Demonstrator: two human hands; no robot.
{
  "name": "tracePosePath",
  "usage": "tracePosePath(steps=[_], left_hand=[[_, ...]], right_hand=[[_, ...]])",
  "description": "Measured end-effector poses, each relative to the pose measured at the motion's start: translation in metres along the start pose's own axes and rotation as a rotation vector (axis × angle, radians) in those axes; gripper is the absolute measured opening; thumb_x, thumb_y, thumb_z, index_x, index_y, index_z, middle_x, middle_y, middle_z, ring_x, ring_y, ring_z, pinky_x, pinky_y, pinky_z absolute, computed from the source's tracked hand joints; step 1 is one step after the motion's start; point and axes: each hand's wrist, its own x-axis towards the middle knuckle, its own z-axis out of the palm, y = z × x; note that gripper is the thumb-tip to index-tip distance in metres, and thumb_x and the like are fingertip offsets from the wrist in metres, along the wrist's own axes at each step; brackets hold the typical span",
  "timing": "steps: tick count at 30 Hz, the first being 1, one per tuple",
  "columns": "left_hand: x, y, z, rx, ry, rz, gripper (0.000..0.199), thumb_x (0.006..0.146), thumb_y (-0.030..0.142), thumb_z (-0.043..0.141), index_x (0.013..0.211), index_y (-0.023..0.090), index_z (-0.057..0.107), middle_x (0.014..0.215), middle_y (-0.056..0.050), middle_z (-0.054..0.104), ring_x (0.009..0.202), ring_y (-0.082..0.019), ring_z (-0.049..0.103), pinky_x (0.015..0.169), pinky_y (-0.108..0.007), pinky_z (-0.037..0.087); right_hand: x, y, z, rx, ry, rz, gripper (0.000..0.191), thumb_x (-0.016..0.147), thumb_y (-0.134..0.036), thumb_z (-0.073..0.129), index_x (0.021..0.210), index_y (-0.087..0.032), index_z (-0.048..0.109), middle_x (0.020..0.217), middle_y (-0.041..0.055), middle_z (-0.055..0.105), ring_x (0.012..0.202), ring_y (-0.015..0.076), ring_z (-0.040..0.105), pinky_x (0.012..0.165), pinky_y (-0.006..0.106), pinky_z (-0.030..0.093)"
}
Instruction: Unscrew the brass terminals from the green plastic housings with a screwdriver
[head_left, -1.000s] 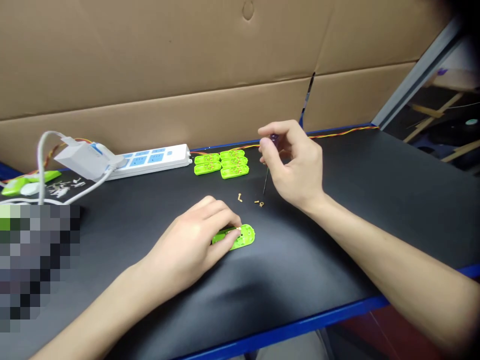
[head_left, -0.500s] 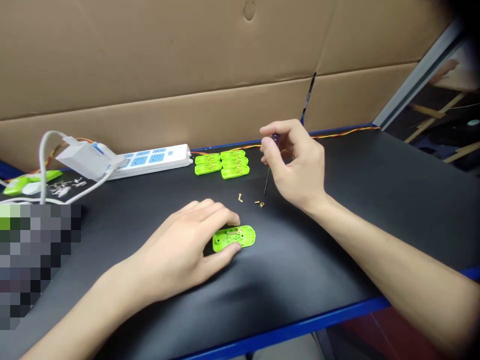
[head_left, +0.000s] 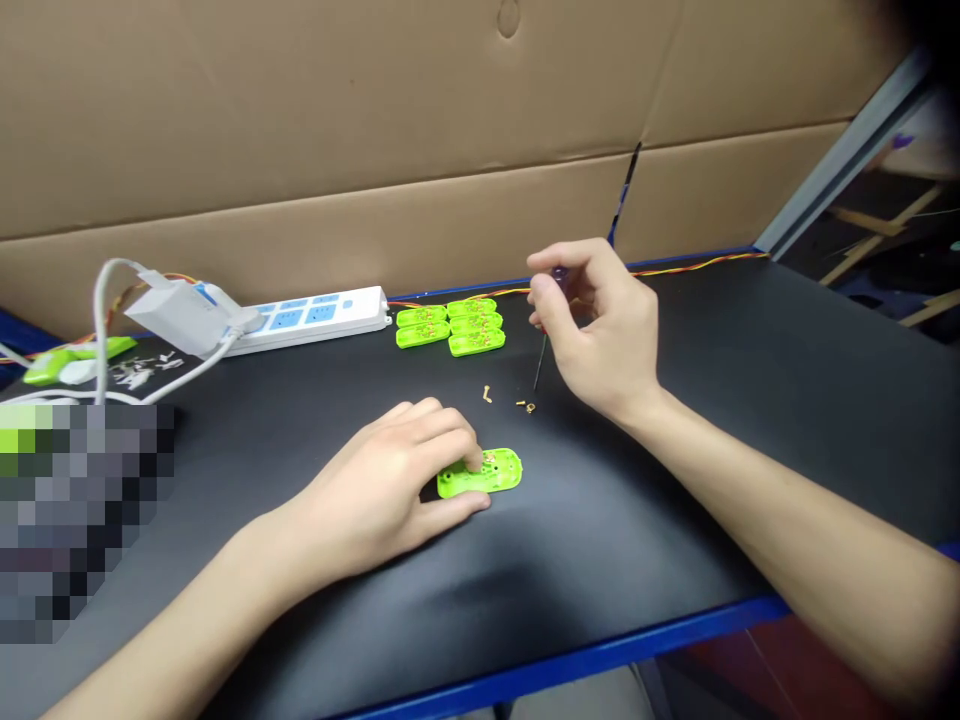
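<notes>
A green plastic shell (head_left: 506,472) lies on the black table, its hollow inside facing up. My left hand (head_left: 409,480) is closed round its left part, the thumb along the near edge and a fingertip over the inside. Above the table, my right hand (head_left: 596,325) grips a screwdriver (head_left: 540,362) with a dark purple handle and a thin shaft pointing down. Close to the shaft's lower end lie small brass pieces (head_left: 530,407); another brass piece (head_left: 487,394) rests to their left.
Several green shells (head_left: 477,342) with metal parts stand in rows at the back. A white power strip (head_left: 322,318) with plugs and cables is left of them. White small parts (head_left: 139,373) lie at far left. A cardboard wall (head_left: 337,225) closes the back.
A finger of my left hand has moved from the shell's far edge to over its inside, covering part of it. The view has shifted slightly; my right hand keeps its hold on the screwdriver.
</notes>
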Motion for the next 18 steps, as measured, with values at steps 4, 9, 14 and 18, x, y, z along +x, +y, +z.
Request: tracePosePath(steps=[4,9,14,18], left_hand=[[0.0008,0.0008,0.0,-0.039,0.002,-0.036,0.02,0.09,0.041,0.059,0.093,0.021,0.059,0.097,-0.003,0.065,0.091,-0.02,0.055,0.083,-0.033,0.043],[0.0009,0.0014,0.0014,-0.029,0.014,-0.065,0.023,0.088,0.042,0.062,0.099,0.021,0.06,0.098,-0.004,0.064,0.09,-0.02,0.056,0.08,-0.032,0.043],[0.0008,0.0004,0.0017,0.037,0.012,0.007,0.023,0.093,0.04,0.056,0.107,0.023,0.062,0.099,-0.004,0.062,0.091,-0.02,0.055,0.081,-0.033,0.042],[0.0012,0.0004,0.0035,0.055,0.023,0.024,0.023,0.093,0.041,0.055,0.104,0.023,0.064,0.1,-0.004,0.062,0.091,-0.02,0.054,0.081,-0.033,0.042]], right_hand=[[-0.0002,0.0009,0.0002,-0.003,-0.001,-0.002,0.012,0.094,-0.029,0.053,0.103,-0.026,0.06,0.088,-0.0009,0.068,0.067,0.0117,0.065,0.06,0.028,0.056],[0.0008,0.0008,-0.0001,-0.003,0.0,0.005,0.012,0.092,-0.026,0.055,0.102,-0.024,0.061,0.087,-0.0006,0.069,0.067,0.011,0.065,0.06,0.027,0.055],[0.0,-0.0003,0.0,0.001,-0.004,0.016,0.012,0.093,-0.027,0.055,0.102,-0.023,0.061,0.09,-0.0005,0.07,0.067,0.0107,0.065,0.061,0.027,0.055],[-0.0006,-0.0035,-0.0002,-0.001,0.014,0.008,0.011,0.093,-0.028,0.054,0.102,-0.024,0.061,0.087,-0.001,0.069,0.065,0.0105,0.065,0.059,0.027,0.055]])
